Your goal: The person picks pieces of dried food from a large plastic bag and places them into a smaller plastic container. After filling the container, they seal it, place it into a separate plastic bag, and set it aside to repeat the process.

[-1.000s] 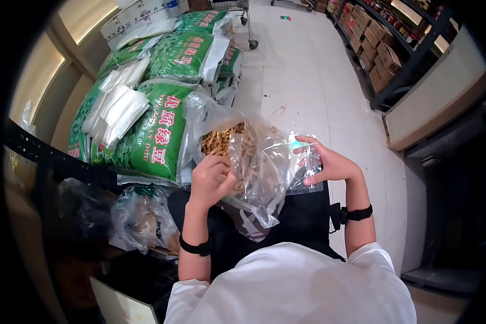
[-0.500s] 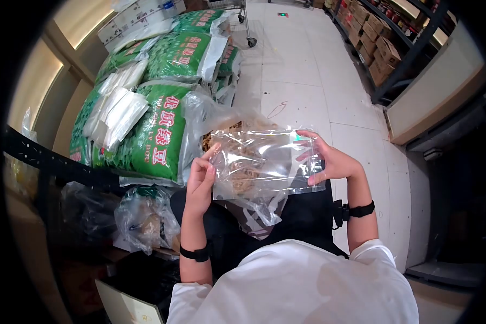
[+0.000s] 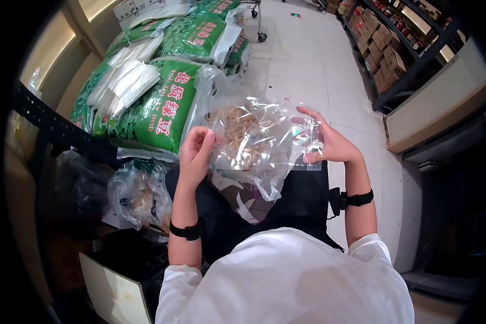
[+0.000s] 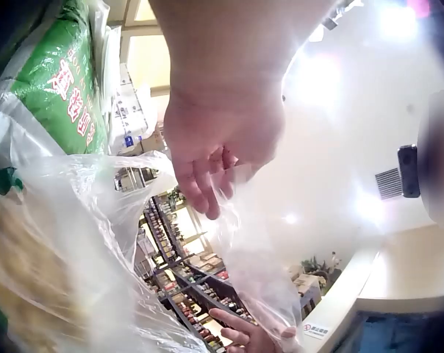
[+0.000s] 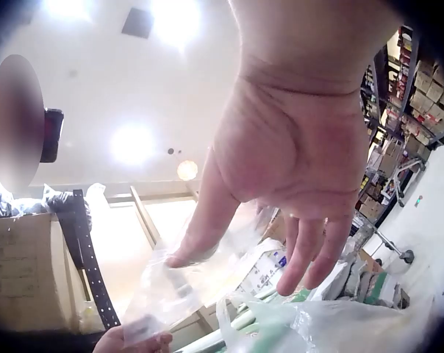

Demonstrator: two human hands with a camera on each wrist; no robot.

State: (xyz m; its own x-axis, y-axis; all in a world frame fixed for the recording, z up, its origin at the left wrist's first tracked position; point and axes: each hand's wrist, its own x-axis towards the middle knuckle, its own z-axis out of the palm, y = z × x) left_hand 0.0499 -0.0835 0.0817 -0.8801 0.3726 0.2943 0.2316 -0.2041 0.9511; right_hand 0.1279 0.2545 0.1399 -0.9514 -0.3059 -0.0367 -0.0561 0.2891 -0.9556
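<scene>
A clear flat plastic bag (image 3: 278, 146) is stretched between both hands, in front of a larger open plastic bag (image 3: 272, 186) of brown dried strips (image 3: 240, 127). My left hand (image 3: 196, 151) pinches its left end between thumb and fingers; in the left wrist view the film (image 4: 251, 254) hangs from the fingertips. My right hand (image 3: 332, 141) holds the other end with fingers and thumb spread across its width. The right wrist view shows the thumb against the film (image 5: 159, 294) and the other fingers apart from it.
Green printed sacks (image 3: 146, 108) are piled at left with white plastic bags (image 3: 129, 81) on top. A crumpled clear bag (image 3: 140, 194) lies below them by a dark metal bar (image 3: 59, 124). Shelving with cartons (image 3: 386, 70) stands at far right beyond the tiled floor (image 3: 302, 70).
My left hand has left the larger bag and taken the clear bag's left end, so the bag now spreads across the strips. Both hands have risen slightly in the head view.
</scene>
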